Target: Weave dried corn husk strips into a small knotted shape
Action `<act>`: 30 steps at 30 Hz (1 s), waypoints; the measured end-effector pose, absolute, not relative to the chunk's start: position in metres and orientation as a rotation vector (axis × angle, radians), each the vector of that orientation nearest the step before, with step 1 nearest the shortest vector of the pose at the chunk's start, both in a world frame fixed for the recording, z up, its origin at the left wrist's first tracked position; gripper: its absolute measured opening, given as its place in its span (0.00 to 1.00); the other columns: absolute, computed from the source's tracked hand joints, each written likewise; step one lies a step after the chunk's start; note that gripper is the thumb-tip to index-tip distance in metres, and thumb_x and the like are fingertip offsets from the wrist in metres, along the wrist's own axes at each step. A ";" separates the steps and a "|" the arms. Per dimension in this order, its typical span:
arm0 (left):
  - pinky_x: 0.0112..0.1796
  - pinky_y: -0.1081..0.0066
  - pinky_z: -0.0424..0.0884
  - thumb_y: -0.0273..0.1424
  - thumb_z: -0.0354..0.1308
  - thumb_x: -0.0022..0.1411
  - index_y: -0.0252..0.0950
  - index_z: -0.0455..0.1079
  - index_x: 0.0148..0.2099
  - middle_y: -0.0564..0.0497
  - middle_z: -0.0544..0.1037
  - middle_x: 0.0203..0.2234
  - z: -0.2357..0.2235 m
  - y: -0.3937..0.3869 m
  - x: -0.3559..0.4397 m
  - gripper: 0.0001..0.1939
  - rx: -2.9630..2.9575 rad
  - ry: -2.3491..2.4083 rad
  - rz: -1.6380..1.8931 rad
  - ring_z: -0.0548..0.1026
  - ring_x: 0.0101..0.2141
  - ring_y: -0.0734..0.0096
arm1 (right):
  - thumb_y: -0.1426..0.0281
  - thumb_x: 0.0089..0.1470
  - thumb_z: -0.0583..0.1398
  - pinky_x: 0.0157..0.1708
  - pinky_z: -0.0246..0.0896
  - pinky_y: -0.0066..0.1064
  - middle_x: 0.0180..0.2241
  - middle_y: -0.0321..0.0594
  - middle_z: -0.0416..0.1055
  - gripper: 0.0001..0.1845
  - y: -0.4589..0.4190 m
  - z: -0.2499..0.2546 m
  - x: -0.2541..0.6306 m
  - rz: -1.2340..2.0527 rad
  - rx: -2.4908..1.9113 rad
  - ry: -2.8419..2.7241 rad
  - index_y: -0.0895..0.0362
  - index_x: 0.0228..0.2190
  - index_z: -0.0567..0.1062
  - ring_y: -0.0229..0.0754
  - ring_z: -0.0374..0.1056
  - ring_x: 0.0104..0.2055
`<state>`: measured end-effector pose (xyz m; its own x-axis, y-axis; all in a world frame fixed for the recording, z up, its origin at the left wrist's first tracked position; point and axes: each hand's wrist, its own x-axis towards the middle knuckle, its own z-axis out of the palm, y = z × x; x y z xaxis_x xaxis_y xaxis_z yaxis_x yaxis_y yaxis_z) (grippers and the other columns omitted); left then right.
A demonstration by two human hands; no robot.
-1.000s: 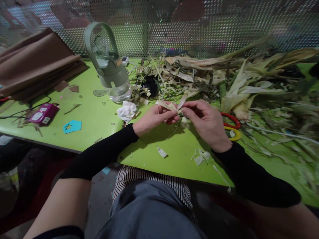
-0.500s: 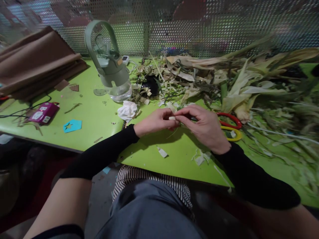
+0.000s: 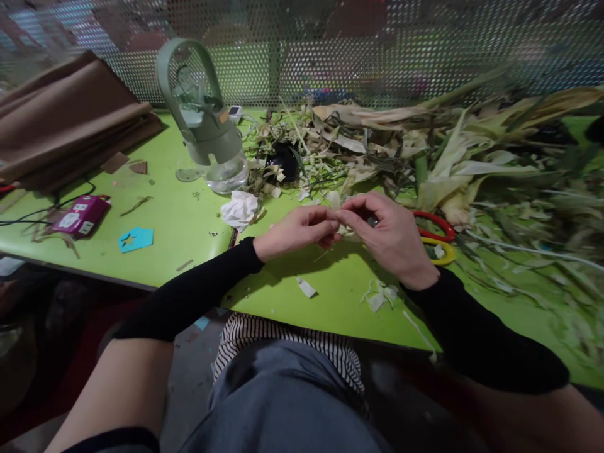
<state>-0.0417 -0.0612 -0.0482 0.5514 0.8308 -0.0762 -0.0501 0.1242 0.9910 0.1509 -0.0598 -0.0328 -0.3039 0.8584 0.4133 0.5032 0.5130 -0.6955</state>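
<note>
My left hand (image 3: 304, 231) and my right hand (image 3: 384, 236) meet fingertip to fingertip over the middle of the green table. Both are closed in a pinch on a small pale strip of corn husk (image 3: 335, 199), whose end sticks up above the fingers; the rest of it is mostly hidden. Beside my right hand lie scissors with a red and a yellow handle loop (image 3: 436, 226), their blades hidden by the hand. On the tabletop in front of me are a small husk scrap (image 3: 306, 287) and a shredded husk piece (image 3: 379, 294).
Behind my hands spreads a heap of dried corn husks (image 3: 349, 141) with a black object (image 3: 283, 161) in it. A crumpled tissue (image 3: 240, 210), water bottle (image 3: 214, 141), blue paper (image 3: 136, 240), purple box (image 3: 81, 216) and brown folded sheets (image 3: 70, 119) stand leftward. Perforated metal mesh (image 3: 255, 75) lines the back.
The fingertips have pressed closer together, covering the pale piece that showed between them. A husk end now stands upright above them. My right hand's fingers have shifted slightly.
</note>
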 end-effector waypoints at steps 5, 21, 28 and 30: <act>0.39 0.72 0.73 0.31 0.60 0.71 0.32 0.69 0.41 0.52 0.80 0.32 -0.045 -0.062 -0.044 0.07 1.235 0.759 0.740 0.76 0.30 0.80 | 0.52 0.61 0.67 0.29 0.68 0.35 0.30 0.37 0.78 0.17 -0.059 -0.034 0.151 0.738 -1.134 -1.821 0.52 0.32 0.77 0.41 0.71 0.30; 0.35 0.77 0.74 0.25 0.60 0.68 0.31 0.70 0.37 0.54 0.77 0.28 -0.043 -0.062 -0.045 0.05 1.214 0.818 0.689 0.74 0.28 0.83 | 0.57 0.65 0.64 0.45 0.73 0.46 0.43 0.42 0.80 0.10 -0.054 -0.035 0.156 0.526 -0.990 -2.104 0.47 0.39 0.84 0.51 0.75 0.45; 0.34 0.77 0.74 0.23 0.57 0.69 0.32 0.70 0.37 0.54 0.77 0.27 -0.038 -0.063 -0.045 0.05 1.137 0.772 0.626 0.74 0.26 0.84 | 0.58 0.65 0.63 0.43 0.73 0.45 0.35 0.39 0.81 0.10 -0.059 -0.035 0.153 0.712 -1.022 -2.025 0.49 0.36 0.81 0.48 0.75 0.37; 0.35 0.76 0.74 0.23 0.58 0.69 0.32 0.69 0.37 0.54 0.77 0.27 -0.037 -0.064 -0.045 0.05 1.123 0.769 0.620 0.75 0.26 0.83 | 0.56 0.65 0.64 0.39 0.74 0.42 0.35 0.38 0.81 0.11 -0.061 -0.036 0.152 0.837 -1.048 -1.963 0.49 0.38 0.80 0.46 0.76 0.36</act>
